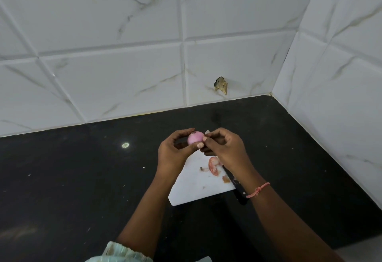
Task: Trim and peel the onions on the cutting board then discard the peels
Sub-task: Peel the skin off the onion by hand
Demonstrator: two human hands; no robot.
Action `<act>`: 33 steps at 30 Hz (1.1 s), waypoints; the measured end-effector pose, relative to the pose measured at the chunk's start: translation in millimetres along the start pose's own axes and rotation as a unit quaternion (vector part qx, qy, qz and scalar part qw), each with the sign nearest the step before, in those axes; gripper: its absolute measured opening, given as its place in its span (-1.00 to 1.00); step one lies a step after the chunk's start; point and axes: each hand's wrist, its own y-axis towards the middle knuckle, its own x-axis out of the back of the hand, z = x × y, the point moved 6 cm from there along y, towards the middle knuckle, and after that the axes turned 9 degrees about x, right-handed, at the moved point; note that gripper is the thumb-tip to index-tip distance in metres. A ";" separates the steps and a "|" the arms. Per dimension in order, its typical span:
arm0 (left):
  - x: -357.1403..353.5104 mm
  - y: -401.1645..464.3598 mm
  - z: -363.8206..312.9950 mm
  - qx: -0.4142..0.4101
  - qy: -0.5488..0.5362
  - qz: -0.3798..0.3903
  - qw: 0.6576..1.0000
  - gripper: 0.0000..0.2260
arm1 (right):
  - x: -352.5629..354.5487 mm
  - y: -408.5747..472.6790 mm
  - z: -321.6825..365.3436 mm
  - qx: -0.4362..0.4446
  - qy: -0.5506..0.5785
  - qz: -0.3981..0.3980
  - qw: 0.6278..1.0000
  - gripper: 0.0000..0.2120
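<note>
Your left hand [175, 150] cradles the onion [195, 137] above the cutting board [196, 187] so peels [214, 165] drop there, while your right hand [224, 146] pinches its skin; the knife [235, 185] rests alongside.

Peeled pink onion [195, 137] held above white cutting board [196, 183] strewn with peels [214, 167].

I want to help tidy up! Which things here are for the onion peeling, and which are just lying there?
For the job:
- onion, gripped by the left hand, picked at by the right hand
- cutting board
- peels on the board
- knife on the board's right edge

Just there:
- black counter
- chipped hole in the wall tile
- pale speck on the counter
</note>
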 end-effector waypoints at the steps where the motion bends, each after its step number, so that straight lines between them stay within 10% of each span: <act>1: 0.4 0.4 -0.1 -0.002 0.006 -0.002 1.000 -0.63 | 0.4 -0.1 1.1 -0.001 0.001 0.004 1.000 -0.80; 33: -6.9 -2.6 -6.8 -0.061 0.038 -0.021 0.997 -0.64 | 1.3 4.2 -2.8 0.006 -0.009 -0.028 1.000 -0.89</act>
